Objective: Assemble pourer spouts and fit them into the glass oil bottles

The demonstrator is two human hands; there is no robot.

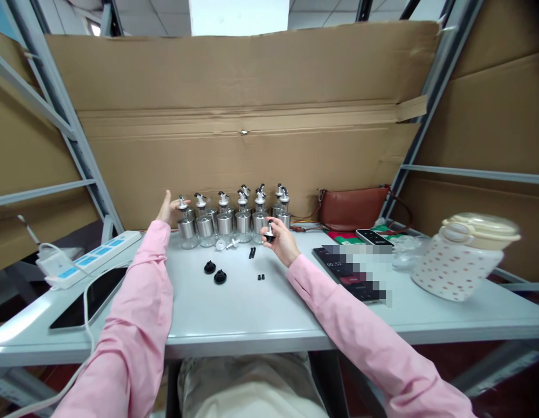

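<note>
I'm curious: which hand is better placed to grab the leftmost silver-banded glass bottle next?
Probably the left hand: it's at that bottle; the right hand is farther away, holding a black and silver spout.

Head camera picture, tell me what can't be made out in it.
All in the head view:
Left hand: partly hidden by a bottle top; contact unclear.
Spout: partly covered by the right hand.
Back bottles: hidden by the front bottles; count unclear.
Large phone: partly masked by blocky blurring.
Tiny black pieces: too small to identify.
</note>
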